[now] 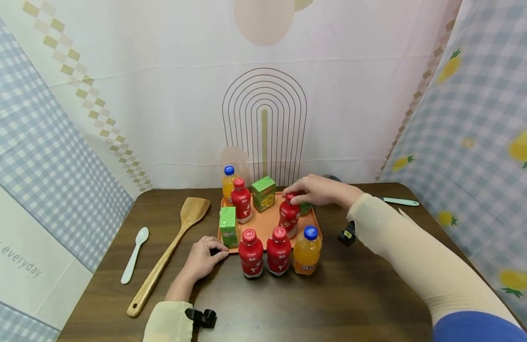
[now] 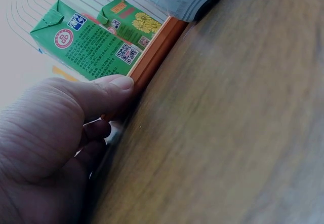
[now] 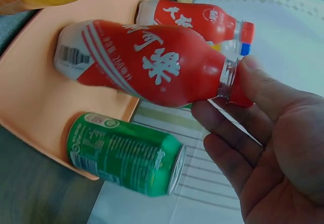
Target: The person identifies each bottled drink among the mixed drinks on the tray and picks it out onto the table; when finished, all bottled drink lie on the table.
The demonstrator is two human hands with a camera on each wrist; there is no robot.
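Right hand point(image 1: 320, 190): I am pinching a red bottle point(image 3: 152, 64) by its cap point(image 3: 240, 93) at the right side of an orange tray point(image 1: 263, 228). Left hand point(image 1: 203, 258): I am gripping the tray's near-left corner.

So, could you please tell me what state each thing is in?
Held red bottle: capped, gripped by the right hand
Orange tray: loaded, rim pinched by the left hand
Other red bottles: capped, upright
Orange bottles: capped, upright
Green cartons: upright
Green can: upright
Wooden spatula: lying flat
Pale spoon: lying flat
Mint-handled utensil: lying flat
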